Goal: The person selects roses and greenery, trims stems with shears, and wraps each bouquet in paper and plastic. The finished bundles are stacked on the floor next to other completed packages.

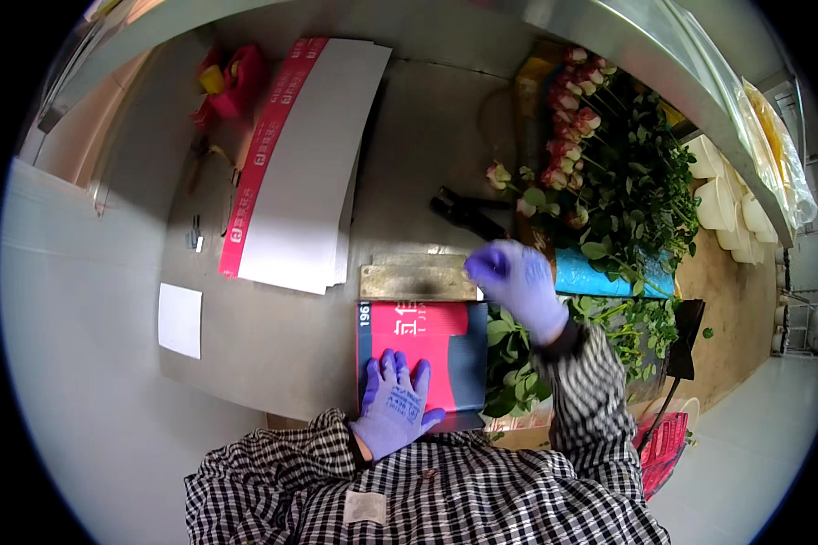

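My left hand (394,407), in a lilac glove, lies flat with fingers spread on a red and dark-blue printed cardboard piece (450,363) at the table's near edge. The far edge of that piece meets a worn metal bar (416,282). Just past the bar's right end is my right hand (521,280), gloved too, raised with its fingers curled in. Whatever those fingers hold, if anything, is hidden. Beyond this hand a black hand tool (468,212) rests on the metal table (418,136).
A pile of pink-tipped roses (568,136) with leafy stems fills the right side, over a blue wrapper (591,272). White sheets with a red border (309,173) are stacked at left. A white card (181,320), a pink holder (238,84) and a red basket (665,450) surround the workspace.
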`<state>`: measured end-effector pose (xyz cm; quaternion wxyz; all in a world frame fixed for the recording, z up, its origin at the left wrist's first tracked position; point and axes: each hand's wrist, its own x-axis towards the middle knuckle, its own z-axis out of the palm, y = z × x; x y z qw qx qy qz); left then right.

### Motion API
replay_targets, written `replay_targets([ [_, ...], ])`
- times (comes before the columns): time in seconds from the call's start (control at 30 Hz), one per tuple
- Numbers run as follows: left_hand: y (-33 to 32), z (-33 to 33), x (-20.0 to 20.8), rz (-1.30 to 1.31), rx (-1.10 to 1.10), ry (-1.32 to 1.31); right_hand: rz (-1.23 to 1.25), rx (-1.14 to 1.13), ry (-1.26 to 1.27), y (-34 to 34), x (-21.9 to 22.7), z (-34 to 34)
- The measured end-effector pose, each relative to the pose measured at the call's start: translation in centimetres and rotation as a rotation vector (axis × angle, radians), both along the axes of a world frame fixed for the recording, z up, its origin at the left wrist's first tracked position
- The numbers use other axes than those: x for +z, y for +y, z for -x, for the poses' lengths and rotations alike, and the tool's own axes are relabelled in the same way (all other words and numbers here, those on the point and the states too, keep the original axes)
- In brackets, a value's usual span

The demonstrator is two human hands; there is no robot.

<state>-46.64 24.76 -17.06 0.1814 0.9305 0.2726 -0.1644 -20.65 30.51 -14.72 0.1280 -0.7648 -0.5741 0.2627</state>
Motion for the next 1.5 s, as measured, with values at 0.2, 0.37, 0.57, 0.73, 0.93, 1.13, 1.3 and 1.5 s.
replay_targets([
  [0.2, -0.4, -1.5, -0.8, 0.044, -0.011, 0.087, 0.32, 0.24, -0.607, 6.8, -12.3, -8.6],
  [0.37, -0.2, -1.8, -0.5, 0.049, -0.049, 0.068, 0.439, -0.297, 0.629, 6.6, -13.1, -11.0],
  [0.57, -1.3, -2.3, -0.8, -0.027, -0.068, 0.189, 0.219, -0.242, 1.212, -5.5, 3.2, -7.2],
  [0.73, -1.2, -3.8, -0.6, -0.037, -0.089, 0.224, 0.512, 0.513, -0.289, -11.5, 4.1, -5.3],
  [0.93, -1.5, -3.7, -0.5, -0.03, -0.014, 0.213, 0.797, 0.579, -0.074, -8.7, -1.0, -7.6],
  [1.13, -1.8, -3.4, -0.6, -0.074, 0.003, 0.186, 0.634, 0.539, 0.009, -10.8, -3.4, -7.3],
  [1.3, -0.3, -3.2, 0.9, -0.037, -0.041, 0.197, 0.704, 0.44, 0.068, -10.6, -3.9, -7.6],
  [1.5, 7.3, 0.7, 0.4, 0.081, -0.342, -0.043, 0.587, -0.246, 0.924, -15.6, -1.6, -8.9],
])
